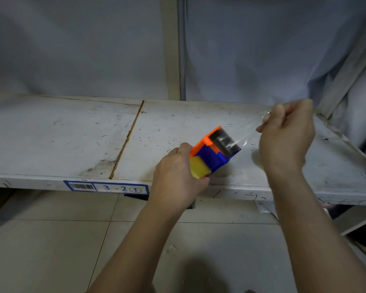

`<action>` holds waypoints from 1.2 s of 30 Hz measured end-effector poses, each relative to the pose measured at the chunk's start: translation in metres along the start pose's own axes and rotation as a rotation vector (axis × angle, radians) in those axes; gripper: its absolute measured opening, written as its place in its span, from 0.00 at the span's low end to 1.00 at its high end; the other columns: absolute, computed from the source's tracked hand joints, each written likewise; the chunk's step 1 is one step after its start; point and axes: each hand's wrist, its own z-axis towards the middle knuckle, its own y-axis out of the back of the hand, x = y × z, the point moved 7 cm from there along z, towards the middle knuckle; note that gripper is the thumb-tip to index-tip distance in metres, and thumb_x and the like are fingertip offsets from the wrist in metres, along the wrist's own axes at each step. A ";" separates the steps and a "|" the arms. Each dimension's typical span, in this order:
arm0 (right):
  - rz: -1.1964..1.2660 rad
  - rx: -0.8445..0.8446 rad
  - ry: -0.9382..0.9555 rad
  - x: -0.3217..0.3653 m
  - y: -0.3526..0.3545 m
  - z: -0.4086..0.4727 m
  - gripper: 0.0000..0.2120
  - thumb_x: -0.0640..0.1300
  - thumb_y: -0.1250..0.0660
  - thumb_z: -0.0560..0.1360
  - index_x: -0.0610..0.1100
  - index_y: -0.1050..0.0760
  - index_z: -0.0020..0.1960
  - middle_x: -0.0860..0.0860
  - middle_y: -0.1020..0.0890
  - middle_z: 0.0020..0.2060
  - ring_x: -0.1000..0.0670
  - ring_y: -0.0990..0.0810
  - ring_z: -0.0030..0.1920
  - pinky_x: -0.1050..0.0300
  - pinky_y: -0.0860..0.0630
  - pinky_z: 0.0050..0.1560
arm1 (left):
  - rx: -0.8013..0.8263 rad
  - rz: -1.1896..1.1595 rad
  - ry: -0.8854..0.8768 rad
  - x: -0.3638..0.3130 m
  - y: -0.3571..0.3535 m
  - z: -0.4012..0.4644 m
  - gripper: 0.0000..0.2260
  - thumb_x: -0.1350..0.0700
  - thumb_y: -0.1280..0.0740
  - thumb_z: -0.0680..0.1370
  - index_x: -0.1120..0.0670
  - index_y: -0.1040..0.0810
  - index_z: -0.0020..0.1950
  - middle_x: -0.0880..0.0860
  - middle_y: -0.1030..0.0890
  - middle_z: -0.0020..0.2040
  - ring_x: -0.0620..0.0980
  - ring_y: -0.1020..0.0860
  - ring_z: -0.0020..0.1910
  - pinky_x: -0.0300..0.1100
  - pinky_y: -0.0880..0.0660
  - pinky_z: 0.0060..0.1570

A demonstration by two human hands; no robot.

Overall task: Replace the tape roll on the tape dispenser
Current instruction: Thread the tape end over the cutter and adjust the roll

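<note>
Near the end, seemingly: dispenser (215,152) gripped in left hand (178,178) above shelf (72,132), clear tape (247,134) drawn past blade (227,141), pinched between right hand (285,134) fingers; roll hidden, cutting left.

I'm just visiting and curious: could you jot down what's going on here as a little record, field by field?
Setting: worn white shelf with a label reading 3-2 on its front edge
Left hand: grips the tape dispenser, an orange and blue one with a yellowish roll showing
Right hand: pinches the clear tape end, held up and to the right
Tape: stretched from the dispenser's toothed blade to the right hand
Stage: a roll seems to be loaded; tape not yet cut
</note>
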 end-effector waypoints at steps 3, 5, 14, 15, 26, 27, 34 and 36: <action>0.001 0.070 -0.044 -0.006 -0.002 0.009 0.04 0.43 0.45 0.79 0.44 0.34 0.47 0.46 0.20 0.40 0.58 0.22 0.30 0.70 0.29 0.32 | 0.023 -0.022 0.010 0.002 -0.002 -0.002 0.25 0.49 0.25 0.67 0.50 0.30 0.60 0.49 0.22 0.52 0.45 0.26 0.46 0.35 0.32 0.38; 0.012 0.110 -0.070 -0.010 -0.008 0.009 0.05 0.44 0.44 0.79 0.45 0.34 0.45 0.47 0.19 0.40 0.51 0.19 0.36 0.71 0.28 0.33 | 0.025 -0.026 0.019 0.006 -0.001 0.000 0.25 0.50 0.25 0.67 0.50 0.30 0.60 0.48 0.22 0.51 0.45 0.27 0.45 0.32 0.32 0.35; 0.584 0.417 -0.820 -0.047 -0.036 -0.010 0.05 0.40 0.39 0.79 0.44 0.29 0.44 0.48 0.15 0.33 0.59 0.31 0.20 0.63 0.25 0.31 | 0.149 -0.275 0.081 0.018 0.007 0.004 0.27 0.47 0.24 0.65 0.46 0.30 0.61 0.41 0.25 0.50 0.43 0.25 0.48 0.36 0.25 0.43; 0.684 0.446 -0.911 -0.047 -0.038 -0.014 0.03 0.39 0.39 0.78 0.43 0.29 0.45 0.47 0.15 0.31 0.59 0.29 0.20 0.64 0.24 0.30 | 0.170 -0.320 0.099 0.021 0.006 0.005 0.28 0.47 0.23 0.65 0.46 0.29 0.62 0.42 0.23 0.51 0.45 0.24 0.50 0.40 0.23 0.45; 1.176 0.469 -1.191 -0.040 -0.051 -0.035 0.08 0.36 0.39 0.77 0.38 0.31 0.57 0.42 0.15 0.33 0.57 0.19 0.26 0.57 0.17 0.35 | 0.420 -0.830 0.253 0.030 -0.014 0.003 0.20 0.57 0.23 0.64 0.51 0.20 0.55 0.52 0.15 0.50 0.50 0.16 0.49 0.45 0.20 0.50; 1.180 0.471 -1.194 -0.041 -0.052 -0.037 0.07 0.36 0.39 0.77 0.38 0.30 0.56 0.42 0.15 0.33 0.57 0.19 0.26 0.56 0.17 0.35 | 0.429 -0.852 0.263 0.030 -0.015 0.003 0.19 0.56 0.24 0.63 0.52 0.20 0.53 0.52 0.14 0.50 0.51 0.16 0.49 0.45 0.20 0.50; 1.005 0.611 -1.077 -0.039 -0.057 -0.045 0.04 0.34 0.35 0.74 0.42 0.27 0.43 0.47 0.14 0.35 0.57 0.17 0.30 0.56 0.17 0.45 | 0.411 -0.996 0.323 0.033 -0.019 0.004 0.24 0.53 0.26 0.63 0.55 0.22 0.59 0.54 0.15 0.52 0.51 0.17 0.51 0.44 0.20 0.50; 0.841 0.678 -0.959 -0.038 -0.058 -0.046 0.07 0.35 0.33 0.72 0.45 0.27 0.41 0.50 0.14 0.35 0.58 0.18 0.32 0.57 0.20 0.46 | 0.401 -1.038 0.346 0.035 -0.020 0.003 0.24 0.54 0.27 0.63 0.56 0.21 0.59 0.54 0.15 0.51 0.50 0.17 0.50 0.46 0.21 0.53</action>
